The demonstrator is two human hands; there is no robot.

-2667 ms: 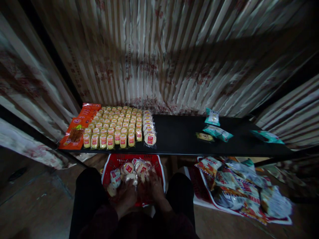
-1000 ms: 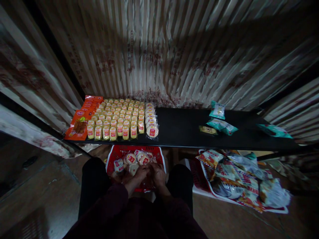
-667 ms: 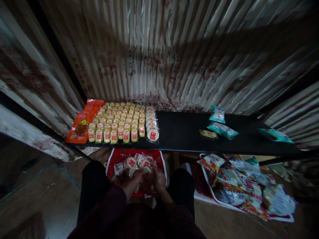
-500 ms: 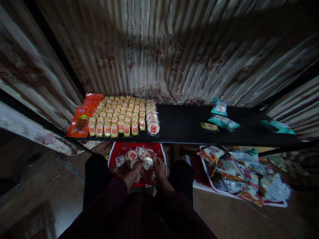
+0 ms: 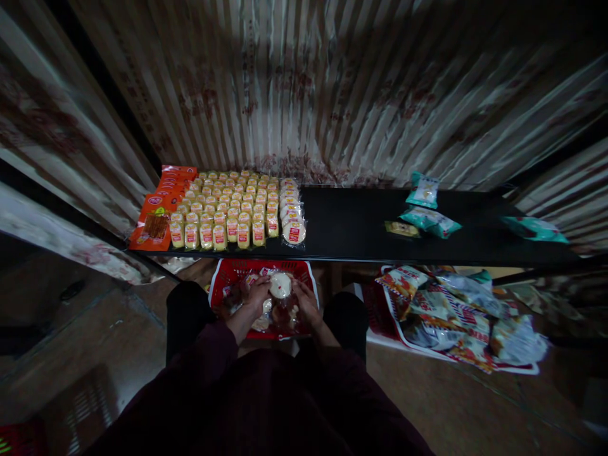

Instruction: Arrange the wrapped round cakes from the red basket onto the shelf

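Observation:
A round pale pastry in clear wrapping, with a small red mark on top, is held between my two hands. My left hand is closed on its left edge, and my right hand grips it from the right. Both hands are over a red basket with a white rim, which stands between my knees. More wrapped round pastries lie in the basket below, partly hidden by my hands. On the shelf above, a column of similar round pastries stands overlapped, one behind another.
Left on the black shelf are rows of small yellow wrapped cakes and orange snack packets. Several teal packets and a single yellow packet lie toward the right. A second basket full of snack bags stands below, right.
My hands have lifted the round pastry a little toward the shelf, and its plain pale side now faces up. The view has tipped slightly, shifting the shelf upward.

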